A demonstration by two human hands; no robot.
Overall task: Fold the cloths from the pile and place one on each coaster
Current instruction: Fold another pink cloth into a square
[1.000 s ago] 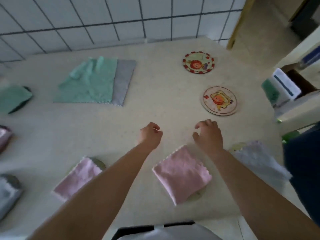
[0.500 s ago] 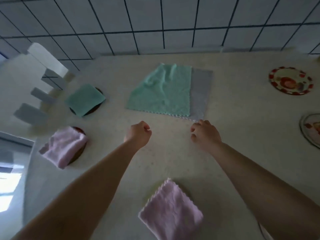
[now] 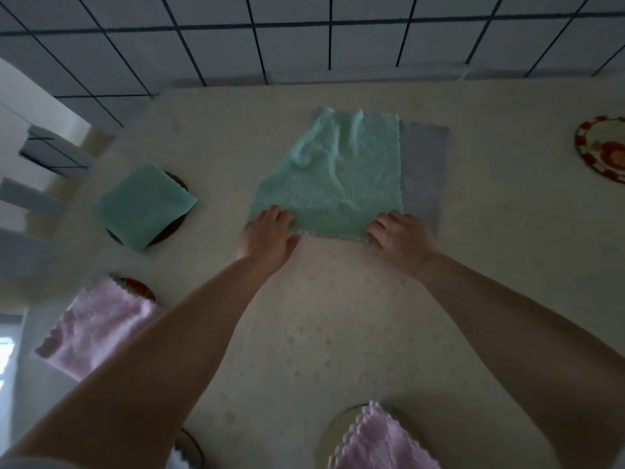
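A flat green cloth (image 3: 333,177) lies on top of a grey cloth (image 3: 422,167) at the back middle of the table; together they are the pile. My left hand (image 3: 267,236) pinches the green cloth's near left corner. My right hand (image 3: 400,240) grips its near right corner. A folded green cloth (image 3: 142,204) rests on a dark coaster (image 3: 172,228) at the left. A folded pink cloth (image 3: 91,330) covers a coaster (image 3: 138,287) at the near left. Another folded pink cloth (image 3: 382,441) sits on a pale coaster (image 3: 338,431) at the bottom edge.
A bare patterned coaster (image 3: 605,148) with a red rim lies at the far right. A tiled wall (image 3: 304,38) rises behind the table (image 3: 338,316). Grey and white blocks (image 3: 40,184) stand past the table's left edge. Part of another coaster (image 3: 191,448) shows under my left arm.
The view has moved forward toward the pile. Both hands have reached forward from the bare table and taken hold of the green cloth's near corners.
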